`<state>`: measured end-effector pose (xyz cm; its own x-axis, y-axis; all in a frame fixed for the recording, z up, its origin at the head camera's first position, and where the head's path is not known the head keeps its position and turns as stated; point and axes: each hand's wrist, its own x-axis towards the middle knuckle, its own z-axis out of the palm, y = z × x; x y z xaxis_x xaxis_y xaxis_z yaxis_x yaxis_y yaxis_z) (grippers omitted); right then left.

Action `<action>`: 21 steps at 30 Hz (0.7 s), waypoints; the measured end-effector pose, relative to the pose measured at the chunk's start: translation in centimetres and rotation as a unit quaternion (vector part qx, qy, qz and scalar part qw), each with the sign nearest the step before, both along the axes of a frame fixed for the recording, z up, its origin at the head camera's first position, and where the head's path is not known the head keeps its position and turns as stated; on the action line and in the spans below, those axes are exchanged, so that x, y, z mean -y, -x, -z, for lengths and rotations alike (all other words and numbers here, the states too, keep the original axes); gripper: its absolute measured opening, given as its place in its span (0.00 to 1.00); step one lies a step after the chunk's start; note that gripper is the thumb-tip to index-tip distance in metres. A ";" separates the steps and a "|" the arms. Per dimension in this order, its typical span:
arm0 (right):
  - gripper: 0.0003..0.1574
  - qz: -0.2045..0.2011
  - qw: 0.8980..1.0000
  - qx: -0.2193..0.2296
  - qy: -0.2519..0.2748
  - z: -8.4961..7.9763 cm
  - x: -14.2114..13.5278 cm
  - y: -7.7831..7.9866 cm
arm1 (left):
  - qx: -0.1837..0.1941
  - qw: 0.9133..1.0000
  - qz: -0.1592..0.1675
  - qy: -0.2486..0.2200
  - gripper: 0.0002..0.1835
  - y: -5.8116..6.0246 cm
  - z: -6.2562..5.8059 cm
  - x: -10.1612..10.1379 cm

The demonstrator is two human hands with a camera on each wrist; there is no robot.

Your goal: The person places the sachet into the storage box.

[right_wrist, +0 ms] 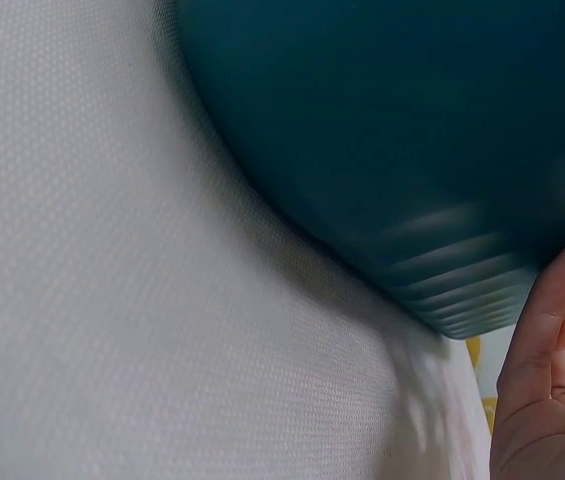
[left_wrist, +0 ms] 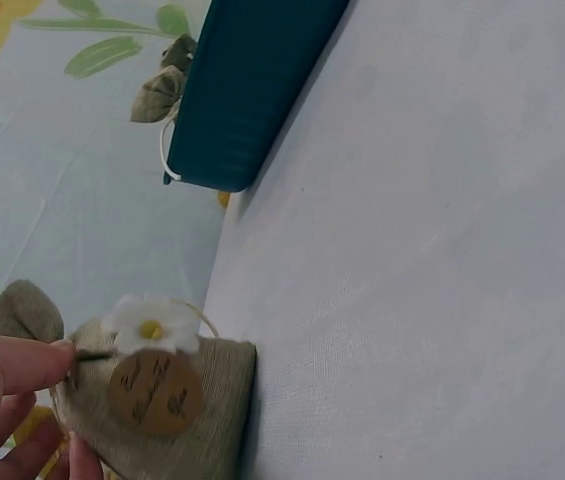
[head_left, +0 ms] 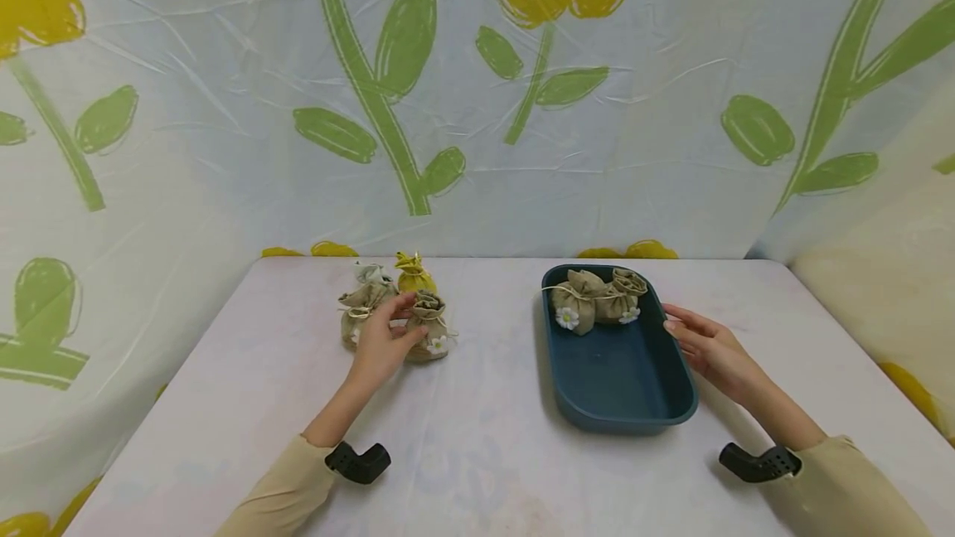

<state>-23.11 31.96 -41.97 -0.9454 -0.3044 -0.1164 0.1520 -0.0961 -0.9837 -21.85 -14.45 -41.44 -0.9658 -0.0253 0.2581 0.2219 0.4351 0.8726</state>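
My left hand (head_left: pixel 384 346) pinches the gathered neck of a beige drawstring pouch (head_left: pixel 429 338) between thumb and fingers. In the left wrist view this pouch (left_wrist: pixel 172 410) shows a white felt daisy and a round brown label with handwriting. Close behind it stand another beige pouch (head_left: pixel 356 323), a yellow pouch (head_left: pixel 415 275) and a pale grey-green pouch (head_left: pixel 373 273), partly hidden. At the right, my right hand (head_left: pixel 712 352) touches the outer side of a blue tray (head_left: pixel 627 417) near its rim, its fingers fairly straight. The right wrist view shows the fingertips against the tray wall (right_wrist: pixel 382 150).
Inside the tray's far end sit two beige pouches, a left one (head_left: pixel 576 305) and a right one (head_left: pixel 618 305), each with a white daisy. A pale cloth (head_left: pixel 485 446) covers the table. Behind it hangs a flower-printed sheet (head_left: pixel 634 164).
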 end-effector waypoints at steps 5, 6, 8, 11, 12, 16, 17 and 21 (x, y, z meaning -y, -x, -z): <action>0.19 0.006 1.000 0.005 -0.009 0.0 0.0 0.0 | 0.023 1.000 0.005 0.009 0.27 0.2 0.3 -0.3; 0.18 0.007 1.000 0.007 -0.013 0.0 0.0 0.0 | 0.027 1.000 0.004 0.008 0.27 0.2 0.3 -0.3; 0.17 0.011 1.000 0.011 -0.022 0.0 0.0 0.0 | 0.035 0.999 0.002 0.004 0.27 0.2 0.4 -0.5; 0.16 0.014 0.999 0.015 -0.033 -0.1 0.0 -0.1 | 0.040 0.999 -0.003 0.002 0.28 0.3 0.4 -0.6; 0.16 0.015 0.999 0.014 -0.035 -0.1 0.0 -0.1 | 0.041 0.999 -0.006 0.002 0.27 0.3 0.4 -0.6; 0.17 0.016 0.999 0.009 -0.029 0.0 0.0 -0.1 | 0.040 0.999 -0.012 0.006 0.26 0.4 0.6 -0.7; 0.17 0.015 1.000 0.007 -0.027 0.0 0.0 -0.1 | 0.038 0.999 -0.012 0.005 0.25 0.5 0.7 -0.7; 0.17 0.015 1.000 0.002 -0.025 0.0 0.1 -0.1 | 0.034 0.999 -0.012 -0.006 0.22 0.6 0.8 -0.7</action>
<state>-23.01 31.83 -41.99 -0.9535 -0.2695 -0.1352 0.1544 -0.0515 -0.9867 -22.45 -13.70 -42.25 -0.9800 -0.0510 0.1924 0.1524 0.4290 0.8904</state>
